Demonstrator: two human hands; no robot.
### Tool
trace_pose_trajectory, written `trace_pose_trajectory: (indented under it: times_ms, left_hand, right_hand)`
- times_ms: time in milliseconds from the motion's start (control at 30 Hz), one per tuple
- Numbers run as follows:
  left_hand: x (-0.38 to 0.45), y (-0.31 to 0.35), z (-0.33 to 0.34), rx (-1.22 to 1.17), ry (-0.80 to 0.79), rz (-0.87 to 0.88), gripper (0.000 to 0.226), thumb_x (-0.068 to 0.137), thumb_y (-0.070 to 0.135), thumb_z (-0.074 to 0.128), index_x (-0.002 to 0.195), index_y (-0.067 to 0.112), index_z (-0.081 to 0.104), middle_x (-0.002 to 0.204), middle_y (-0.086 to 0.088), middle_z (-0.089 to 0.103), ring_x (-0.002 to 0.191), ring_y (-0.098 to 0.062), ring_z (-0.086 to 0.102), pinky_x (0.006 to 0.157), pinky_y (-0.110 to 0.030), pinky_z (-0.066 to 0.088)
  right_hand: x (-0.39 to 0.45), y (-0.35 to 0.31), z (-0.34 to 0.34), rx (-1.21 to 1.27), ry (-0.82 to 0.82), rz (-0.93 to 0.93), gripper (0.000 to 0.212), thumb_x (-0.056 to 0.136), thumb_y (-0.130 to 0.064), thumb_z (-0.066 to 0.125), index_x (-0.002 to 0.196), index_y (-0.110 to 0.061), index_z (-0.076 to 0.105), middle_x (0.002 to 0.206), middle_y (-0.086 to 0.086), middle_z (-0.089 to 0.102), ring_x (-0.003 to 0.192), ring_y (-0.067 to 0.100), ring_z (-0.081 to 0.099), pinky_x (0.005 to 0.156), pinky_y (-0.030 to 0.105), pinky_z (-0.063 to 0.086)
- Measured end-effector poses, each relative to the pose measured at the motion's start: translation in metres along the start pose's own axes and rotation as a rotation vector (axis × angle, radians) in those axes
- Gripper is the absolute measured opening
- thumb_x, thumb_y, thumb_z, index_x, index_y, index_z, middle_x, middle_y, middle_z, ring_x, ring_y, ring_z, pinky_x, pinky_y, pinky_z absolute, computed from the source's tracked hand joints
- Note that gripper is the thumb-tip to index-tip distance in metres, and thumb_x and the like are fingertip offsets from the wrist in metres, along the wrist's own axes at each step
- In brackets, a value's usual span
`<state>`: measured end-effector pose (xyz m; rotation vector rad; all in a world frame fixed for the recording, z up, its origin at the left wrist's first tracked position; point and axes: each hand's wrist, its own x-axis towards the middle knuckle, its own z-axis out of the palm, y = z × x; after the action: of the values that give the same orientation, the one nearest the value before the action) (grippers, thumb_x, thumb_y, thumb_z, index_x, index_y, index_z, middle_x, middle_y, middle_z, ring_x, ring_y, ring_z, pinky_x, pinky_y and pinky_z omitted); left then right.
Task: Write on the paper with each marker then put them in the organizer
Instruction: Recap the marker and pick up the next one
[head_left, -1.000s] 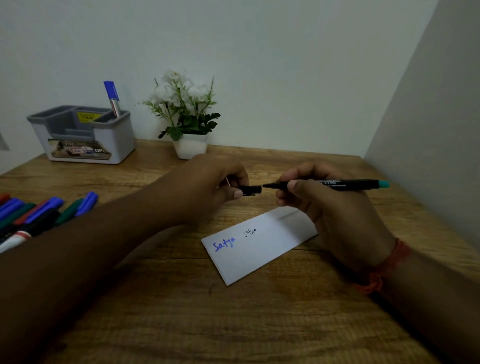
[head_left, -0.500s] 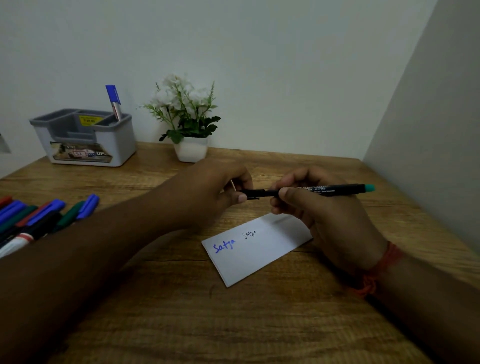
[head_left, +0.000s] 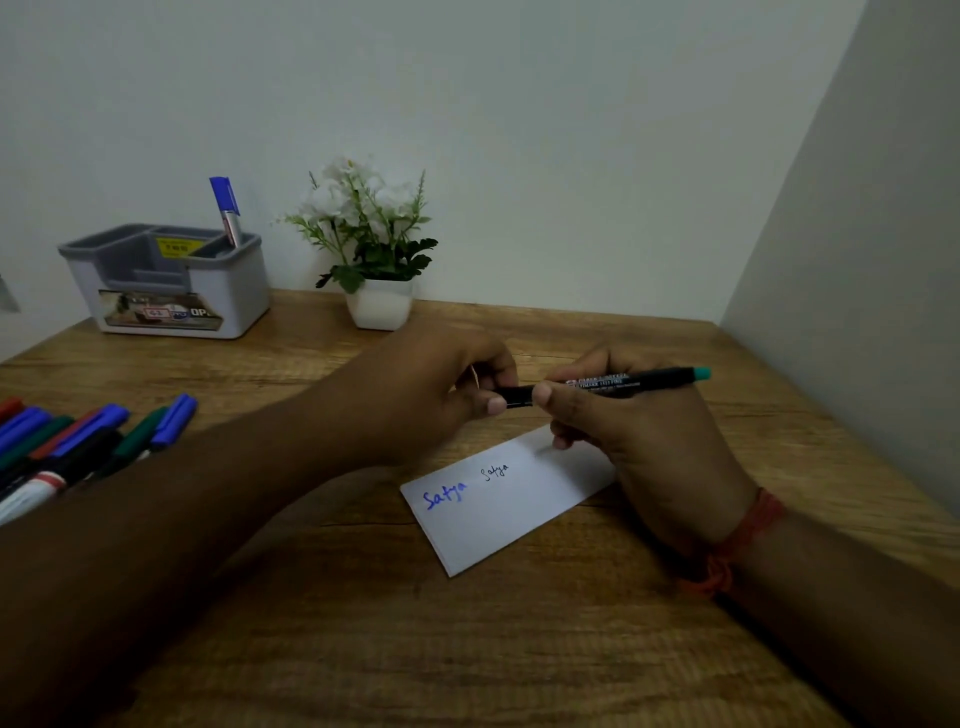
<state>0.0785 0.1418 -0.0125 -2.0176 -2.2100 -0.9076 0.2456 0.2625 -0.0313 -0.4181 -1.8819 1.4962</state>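
A thin black marker with a teal end lies level between both hands above the desk. My right hand grips its barrel. My left hand pinches the black cap, which now sits on the marker's tip. Below them lies a white paper with one word written in blue and once more in dark ink. The grey organizer stands at the back left with one blue-capped marker upright in it. Several loose markers lie at the left edge.
A small white pot of white flowers stands against the back wall beside the organizer. A wall closes the desk's right side. The wooden desk stretches toward me below the paper.
The cap and the marker tip were apart a second ago; my hands brought them together and the cap is now pushed onto the tip.
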Motion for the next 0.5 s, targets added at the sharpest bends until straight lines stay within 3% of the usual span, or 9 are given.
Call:
trace_pose_trajectory:
  times_ms: [100, 200, 300, 433, 500]
  left_hand:
    - [0.001, 0.013, 0.007, -0.003, 0.027, 0.041, 0.013, 0.088, 0.02, 0.071, 0.101, 0.02, 0.07, 0.086, 0.012, 0.067, 0.079, -0.003, 0.061, 0.069, -0.027, 0.049]
    - [0.002, 0.023, 0.017, -0.085, 0.036, 0.019, 0.009, 0.09, 0.019, 0.068, 0.098, 0.022, 0.068, 0.083, 0.016, 0.064, 0.078, 0.004, 0.058, 0.063, -0.012, 0.04]
    - [0.007, 0.021, 0.015, -0.09, 0.135, 0.008, 0.01, 0.089, 0.023, 0.069, 0.099, 0.022, 0.069, 0.082, 0.014, 0.067, 0.077, 0.002, 0.06, 0.065, -0.019, 0.044]
    - [0.006, 0.014, -0.006, -0.025, 0.231, 0.019, 0.02, 0.09, 0.034, 0.066, 0.106, 0.022, 0.066, 0.1, 0.011, 0.066, 0.091, -0.001, 0.062, 0.085, -0.036, 0.052]
    - [0.003, 0.008, -0.018, 0.111, 0.225, -0.021, 0.035, 0.093, 0.044, 0.059, 0.123, 0.026, 0.058, 0.121, 0.01, 0.06, 0.109, -0.006, 0.057, 0.107, -0.048, 0.039]
  right_hand:
    - [0.0, 0.0, 0.003, -0.004, 0.024, -0.032, 0.016, 0.084, -0.014, 0.077, 0.089, -0.001, 0.07, 0.074, 0.014, 0.073, 0.063, 0.022, 0.067, 0.063, 0.031, 0.058]
    - [0.001, -0.004, 0.009, -0.051, 0.044, -0.111, 0.018, 0.09, -0.015, 0.071, 0.087, 0.001, 0.065, 0.077, 0.022, 0.071, 0.059, 0.019, 0.064, 0.06, 0.03, 0.057]
    - [0.006, -0.009, 0.008, -0.099, 0.089, -0.141, 0.016, 0.095, -0.018, 0.067, 0.095, -0.002, 0.068, 0.082, 0.011, 0.076, 0.063, 0.016, 0.067, 0.065, 0.031, 0.06]
    - [0.011, -0.014, 0.002, -0.116, 0.153, -0.101, 0.019, 0.096, -0.024, 0.064, 0.097, -0.005, 0.068, 0.086, 0.013, 0.075, 0.071, 0.02, 0.071, 0.079, 0.046, 0.063]
    - [0.013, -0.017, 0.004, -0.142, 0.16, -0.077, 0.018, 0.099, -0.025, 0.06, 0.098, -0.009, 0.066, 0.087, 0.009, 0.075, 0.077, 0.02, 0.073, 0.08, 0.045, 0.062]
